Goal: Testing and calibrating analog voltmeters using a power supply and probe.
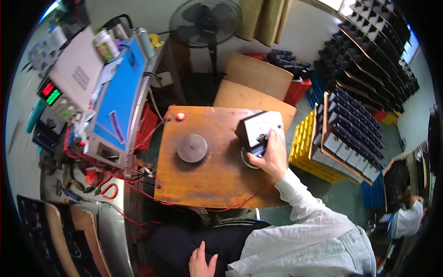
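My right hand (272, 157) grips a black-housed meter (256, 124) with a white face, at the right side of the wooden board top (184, 184); a round metal base (248, 162) shows beneath it. A dark round disc (192, 148) lies left of the meter, and a lit red lamp (180, 116) is near the back-left corner of the board. My left hand (202, 262) is low in the view over my dark-clothed lap, fingers loosely extended, holding nothing.
Left: bench (110, 221), blue-topped instrument (115, 106), red wires. Behind: fan (205, 21), cardboard (254, 69). Right: yellow crate (302, 141), stacked black meters (350, 120), tall racks (364, 55). Another person (401, 221) is at the lower right.
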Tool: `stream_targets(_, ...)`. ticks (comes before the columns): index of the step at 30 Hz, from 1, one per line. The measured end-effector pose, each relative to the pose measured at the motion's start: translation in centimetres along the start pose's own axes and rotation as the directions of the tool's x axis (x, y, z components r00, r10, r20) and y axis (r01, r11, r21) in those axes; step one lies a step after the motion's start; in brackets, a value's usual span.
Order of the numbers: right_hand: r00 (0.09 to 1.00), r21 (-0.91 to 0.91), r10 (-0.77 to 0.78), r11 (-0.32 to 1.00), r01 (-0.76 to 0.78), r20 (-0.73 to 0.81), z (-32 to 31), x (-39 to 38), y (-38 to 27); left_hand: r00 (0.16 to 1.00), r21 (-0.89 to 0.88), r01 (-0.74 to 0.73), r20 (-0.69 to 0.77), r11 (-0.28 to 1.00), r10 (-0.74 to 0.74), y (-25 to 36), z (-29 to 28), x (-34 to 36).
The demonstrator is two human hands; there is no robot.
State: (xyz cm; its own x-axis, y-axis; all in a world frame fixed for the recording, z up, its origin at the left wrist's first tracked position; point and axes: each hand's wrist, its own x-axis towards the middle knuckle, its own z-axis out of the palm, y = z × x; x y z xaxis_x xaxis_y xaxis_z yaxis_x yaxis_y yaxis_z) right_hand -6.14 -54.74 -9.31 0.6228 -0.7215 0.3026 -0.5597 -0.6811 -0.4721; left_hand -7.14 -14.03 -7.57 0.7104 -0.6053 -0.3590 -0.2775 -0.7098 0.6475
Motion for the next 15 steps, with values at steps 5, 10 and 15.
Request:
stream_targets(5, 0.976, -0.075, -0.208, 0.976, 0.203, -0.064, 2.6, -0.4, 1.6, 0.990, -0.048, 0.084, -0.112, 0.995, -0.089, -0.9, -0.5, -0.5)
stream_targets(10, 0.976, 0.042, -0.155, 0.986, 0.163, -0.152, 3.3, -0.8, 5.3, 0.959, -0.063, -0.011, -0.283, 0.998, -0.007, -1.0, -2.0, -2.0)
stream_targets(15, 0.900, 0.264, -0.404, 0.861, 0.435, -0.166, 5.2, -4.4, -4.5, 0.702, -0.076, -0.024, -0.711, 0.997, -0.038, -0.7, -2.5, -4.8)
